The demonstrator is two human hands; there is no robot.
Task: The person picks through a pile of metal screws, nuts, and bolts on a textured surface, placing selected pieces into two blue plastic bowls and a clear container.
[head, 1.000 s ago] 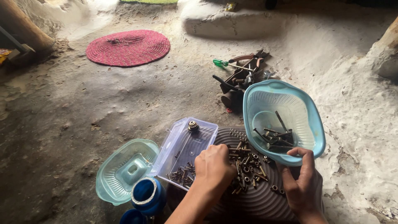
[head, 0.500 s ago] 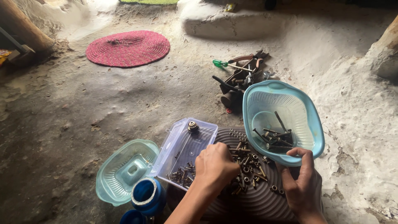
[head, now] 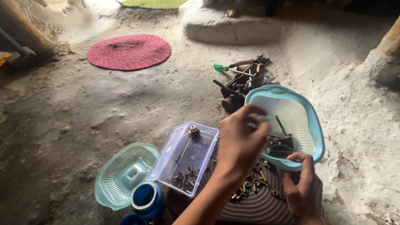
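Bare dirt floor point(head: 104, 112) is looking dusty and cracked here, daylight's coming in from up top, a round red woven mat point(head: 129, 51) is lying near a raised mud ledge point(head: 233, 29).

Packed earth floor point(head: 104, 108) with household items and tools lying on it.
A round red woven mat point(head: 129, 51), a heap of hand tools point(head: 239, 83), a pale green plastic lid point(head: 123, 175) and a blue cup point(head: 146, 201).

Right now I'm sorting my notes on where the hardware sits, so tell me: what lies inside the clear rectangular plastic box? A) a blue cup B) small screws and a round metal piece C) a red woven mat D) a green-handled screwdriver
B: the clear box holds a heap of small screws at its near end and a round metal piece at its far end.
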